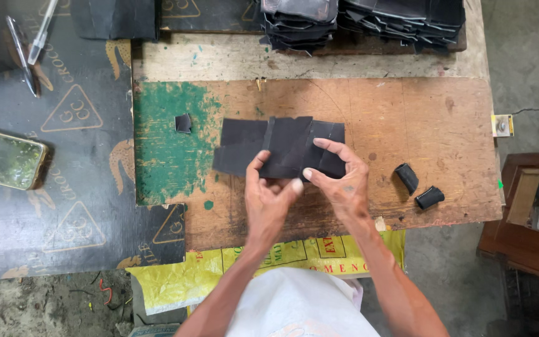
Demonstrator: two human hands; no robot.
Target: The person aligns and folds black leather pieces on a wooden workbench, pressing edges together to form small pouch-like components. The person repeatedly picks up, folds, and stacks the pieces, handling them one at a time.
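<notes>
A: Quick one — what are the hands on?

B: Both on the black sheet pieces (282, 148), a few flat overlapped strips lying mid-board on the wooden table (419, 125). Left hand (268, 200) pinches the near edge, thumb up on top, fingers curled under — grip clamped on the material. Right hand (339, 181) is spread over the right end, fingers pressing down, thumb at the near edge, so its grip is closed on it too.

A: Why held like that?

B: Looks like pinning the layers so they stay lined up — one hand flattens, the other lifts the edge. Can't tell if the strips are glued or just stacked; too dark.

A: Rest of the table?

B: Small black scrap (183, 123) left of the sheets on the green paint patch. Two rolled black bits (418, 188) well apart to the right, out of the way. Stacks of black cut pieces (363, 19) at the far edge. Phone (4, 157) and pens (29, 43) on the dark printed board to the left. Yellow sack (219, 268) hangs off the near edge.
</notes>
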